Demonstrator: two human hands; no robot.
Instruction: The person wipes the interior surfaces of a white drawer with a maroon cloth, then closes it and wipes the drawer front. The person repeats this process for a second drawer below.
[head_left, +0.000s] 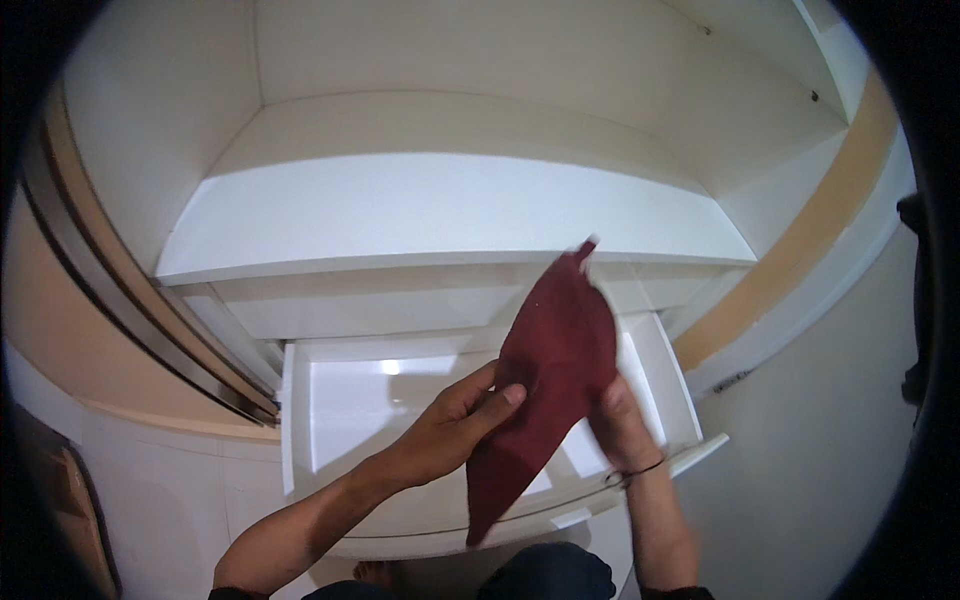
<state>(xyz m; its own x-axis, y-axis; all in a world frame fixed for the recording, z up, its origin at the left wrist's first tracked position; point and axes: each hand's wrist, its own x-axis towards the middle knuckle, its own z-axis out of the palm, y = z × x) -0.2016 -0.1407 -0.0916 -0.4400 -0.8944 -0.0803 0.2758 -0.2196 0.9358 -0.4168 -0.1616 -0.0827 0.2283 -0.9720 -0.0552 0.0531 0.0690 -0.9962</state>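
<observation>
A dark red piece of folded cloth (559, 337) is held up over a pulled-out white drawer (352, 420). My left hand (465, 416) pinches its left edge, with the thumb lying across the front. On the right side, my right hand (622, 424) grips the other edge; its fingers are partly hidden behind the cloth. The cloth narrows to a point at the bottom, and a small tab sticks up at its top. A thin dark band circles my right wrist.
Behind the drawer runs a white cabinet shelf (450, 202). A sliding-door track (150, 322) borders the left, and a tan door frame (787, 247) the right. My knees (551, 574) are just below the drawer front. A brown wooden object (75, 495) stands at lower left.
</observation>
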